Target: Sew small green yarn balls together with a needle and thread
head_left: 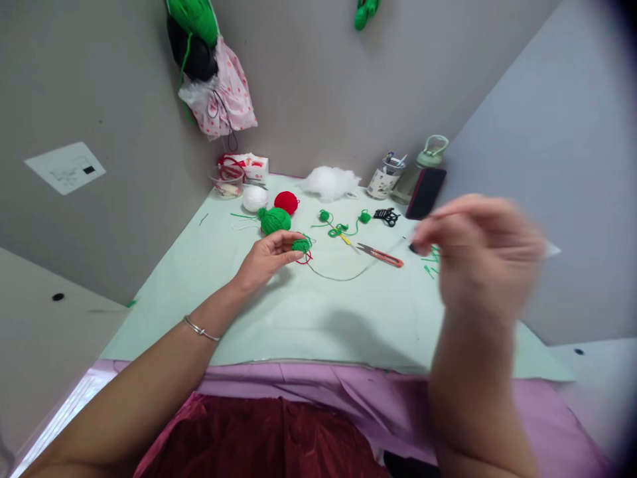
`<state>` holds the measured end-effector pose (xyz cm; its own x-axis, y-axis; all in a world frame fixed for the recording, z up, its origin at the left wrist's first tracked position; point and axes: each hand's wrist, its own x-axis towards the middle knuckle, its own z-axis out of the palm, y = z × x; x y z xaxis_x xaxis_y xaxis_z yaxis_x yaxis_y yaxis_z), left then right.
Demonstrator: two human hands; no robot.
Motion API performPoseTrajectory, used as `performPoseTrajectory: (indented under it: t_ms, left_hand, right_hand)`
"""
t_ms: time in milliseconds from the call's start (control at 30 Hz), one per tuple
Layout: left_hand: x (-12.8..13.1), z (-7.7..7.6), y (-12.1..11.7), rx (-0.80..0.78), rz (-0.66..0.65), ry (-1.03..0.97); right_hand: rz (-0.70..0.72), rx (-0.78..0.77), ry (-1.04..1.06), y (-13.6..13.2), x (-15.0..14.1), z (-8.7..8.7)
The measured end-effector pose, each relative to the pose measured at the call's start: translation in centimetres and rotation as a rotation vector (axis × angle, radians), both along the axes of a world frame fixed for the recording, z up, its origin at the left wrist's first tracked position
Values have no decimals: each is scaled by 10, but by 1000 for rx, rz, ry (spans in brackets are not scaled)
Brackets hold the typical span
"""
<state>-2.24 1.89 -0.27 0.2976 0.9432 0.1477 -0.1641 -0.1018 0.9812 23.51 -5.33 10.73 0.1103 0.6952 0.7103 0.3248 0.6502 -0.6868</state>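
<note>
My left hand [266,257] pinches a small green crocheted piece [300,245] above the table, with a loop of red yarn [309,255] hanging at its lower edge. From this piece a thin dark thread [343,279] sags in a curve and rises to the right, toward my raised right hand [480,255]. That hand is blurred by motion, its thumb and fingers pinched together on the thread's far end. Whether a needle is there cannot be made out. A small dark spot shows below the fingertips. Orange-handled thread snips [383,255] lie between my hands.
Behind my left hand sit green [275,221], red [286,202] and white yarn balls [255,198]. A yellow-handled crochet hook [343,238] lies among small green pieces. White stuffing [329,182], a pen cup [384,179], a phone [426,192] and a bottle [432,156] line the back.
</note>
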Motion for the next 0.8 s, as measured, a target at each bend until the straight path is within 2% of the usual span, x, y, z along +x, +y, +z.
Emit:
performPoseTrajectory:
  t_ms: [67, 133, 233, 300, 400, 800]
  left_hand:
    - [0, 0, 0, 2, -4, -8]
    - [0, 0, -1, 12, -4, -8]
    - [1, 2, -3, 49, -1, 18]
    - [1, 4, -4, 70, -5, 29]
    - [1, 7, -6, 65, -8, 28]
    - [2, 6, -6, 97, 21, 75]
  right_hand:
    - [27, -24, -166, 12, -25, -20]
    - [-7, 13, -363, 20, -40, -39]
    - [-94, 83, -617, 26, -49, -62]
    - [-165, 110, -730, 27, -52, -70]
    - [-215, 129, -807, 28, -54, -75]
    - [-213, 101, -864, 26, -55, -76]
